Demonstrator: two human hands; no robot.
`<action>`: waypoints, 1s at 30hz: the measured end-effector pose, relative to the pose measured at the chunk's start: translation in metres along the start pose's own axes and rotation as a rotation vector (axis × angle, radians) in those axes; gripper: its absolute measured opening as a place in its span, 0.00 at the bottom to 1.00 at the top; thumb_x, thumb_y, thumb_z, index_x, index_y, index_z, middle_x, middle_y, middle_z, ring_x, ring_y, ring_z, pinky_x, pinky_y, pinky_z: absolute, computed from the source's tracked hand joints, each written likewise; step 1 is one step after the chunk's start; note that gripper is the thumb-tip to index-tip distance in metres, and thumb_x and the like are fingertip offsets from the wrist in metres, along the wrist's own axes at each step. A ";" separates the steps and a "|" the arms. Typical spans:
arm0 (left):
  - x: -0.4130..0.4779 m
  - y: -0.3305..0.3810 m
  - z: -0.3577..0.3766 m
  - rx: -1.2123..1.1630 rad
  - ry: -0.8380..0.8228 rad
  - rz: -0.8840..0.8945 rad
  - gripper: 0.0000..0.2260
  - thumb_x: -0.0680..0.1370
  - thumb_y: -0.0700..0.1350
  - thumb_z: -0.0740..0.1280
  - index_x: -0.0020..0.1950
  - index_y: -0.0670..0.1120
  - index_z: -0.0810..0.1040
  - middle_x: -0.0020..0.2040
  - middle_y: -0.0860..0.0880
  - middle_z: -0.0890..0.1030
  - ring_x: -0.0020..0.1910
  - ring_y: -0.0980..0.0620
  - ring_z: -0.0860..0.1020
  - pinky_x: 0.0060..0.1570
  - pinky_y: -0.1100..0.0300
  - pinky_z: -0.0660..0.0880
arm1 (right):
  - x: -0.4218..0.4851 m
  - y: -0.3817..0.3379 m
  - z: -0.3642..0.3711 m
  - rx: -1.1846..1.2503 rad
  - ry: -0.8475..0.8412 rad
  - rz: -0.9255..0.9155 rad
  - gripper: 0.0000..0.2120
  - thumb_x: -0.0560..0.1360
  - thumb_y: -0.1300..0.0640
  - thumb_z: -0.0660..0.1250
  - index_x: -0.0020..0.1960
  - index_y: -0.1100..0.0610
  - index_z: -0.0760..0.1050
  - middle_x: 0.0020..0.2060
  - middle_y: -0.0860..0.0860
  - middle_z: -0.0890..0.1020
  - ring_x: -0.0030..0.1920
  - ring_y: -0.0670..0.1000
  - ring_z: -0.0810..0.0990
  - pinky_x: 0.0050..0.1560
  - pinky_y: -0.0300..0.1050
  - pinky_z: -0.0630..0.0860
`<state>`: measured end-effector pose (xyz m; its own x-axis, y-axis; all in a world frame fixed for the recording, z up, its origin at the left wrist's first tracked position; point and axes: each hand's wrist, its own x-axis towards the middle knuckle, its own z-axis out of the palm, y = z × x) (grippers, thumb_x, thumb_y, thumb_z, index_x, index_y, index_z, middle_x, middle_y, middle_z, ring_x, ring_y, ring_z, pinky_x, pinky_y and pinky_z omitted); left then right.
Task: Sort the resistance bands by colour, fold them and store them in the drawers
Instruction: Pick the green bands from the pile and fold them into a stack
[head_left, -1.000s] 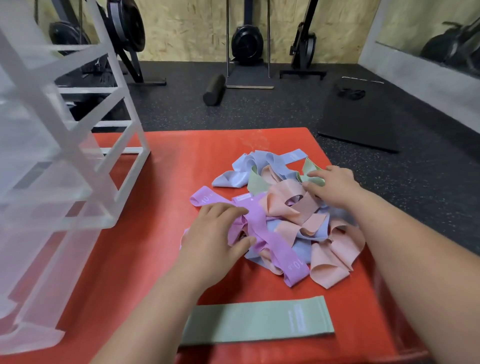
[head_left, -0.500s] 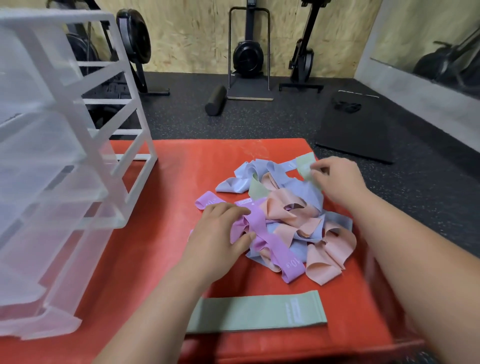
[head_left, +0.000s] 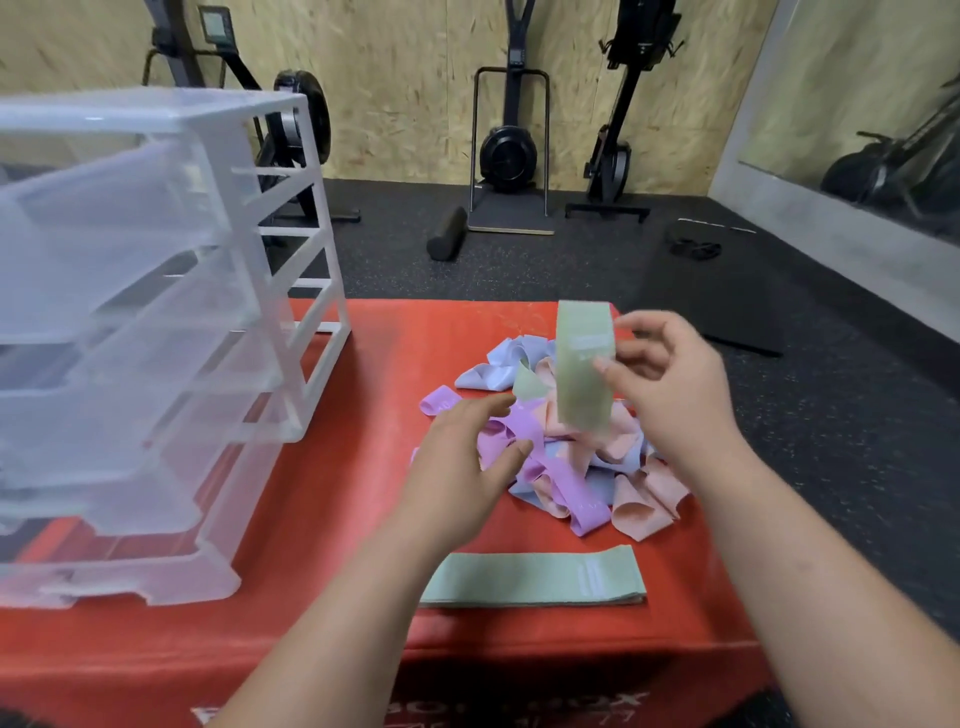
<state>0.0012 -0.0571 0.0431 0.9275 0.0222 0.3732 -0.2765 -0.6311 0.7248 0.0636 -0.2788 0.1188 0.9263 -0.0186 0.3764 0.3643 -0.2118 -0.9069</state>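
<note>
We see the red mat (head_left: 337, 519) carrying a clear drawer unit (head_left: 156, 312) on its left and a tangled pile of bands (head_left: 597, 467) on its right. A flat green band (head_left: 530, 577) lies near the front edge. Our right hand (head_left: 670, 384) pinches a lifted green band (head_left: 582, 374) upright above the pile. Our left hand (head_left: 462, 467) hovers loose-fingered over the purple loops, holding nothing.

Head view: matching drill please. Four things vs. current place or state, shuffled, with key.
Things:
1. upright green band
2. flat green band
3. purple band
4. drawer unit

Places/states:
A. tangled in the mixed pile
B. standing on the left side of the red mat
C. pinched by the right hand, above the pile
D. lying alone near the mat's front edge

Pairs: 1-C, 2-D, 3-A, 4-B
</note>
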 end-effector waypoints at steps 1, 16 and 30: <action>-0.003 0.001 0.002 -0.034 -0.016 -0.033 0.23 0.81 0.57 0.71 0.76 0.56 0.75 0.66 0.62 0.80 0.65 0.68 0.74 0.65 0.64 0.70 | -0.017 0.006 0.005 0.025 0.001 0.058 0.19 0.74 0.66 0.77 0.59 0.50 0.78 0.45 0.52 0.88 0.46 0.49 0.87 0.50 0.42 0.83; -0.009 -0.012 0.019 -0.353 -0.029 -0.305 0.19 0.78 0.37 0.74 0.66 0.52 0.81 0.54 0.53 0.86 0.48 0.50 0.86 0.58 0.47 0.84 | -0.077 0.048 0.038 0.147 -0.228 0.367 0.18 0.78 0.60 0.75 0.65 0.47 0.77 0.45 0.48 0.89 0.46 0.49 0.88 0.36 0.39 0.81; -0.011 -0.008 0.020 -0.380 -0.125 -0.113 0.16 0.77 0.39 0.78 0.64 0.46 0.82 0.49 0.52 0.88 0.49 0.53 0.87 0.54 0.56 0.82 | -0.059 0.021 0.038 0.043 -0.290 -0.009 0.10 0.75 0.65 0.77 0.54 0.54 0.84 0.45 0.47 0.88 0.47 0.49 0.88 0.52 0.45 0.83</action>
<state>-0.0020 -0.0680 0.0220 0.9742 -0.0337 0.2230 -0.2227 -0.2984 0.9281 0.0199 -0.2453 0.0704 0.9097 0.2647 0.3199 0.3703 -0.1688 -0.9134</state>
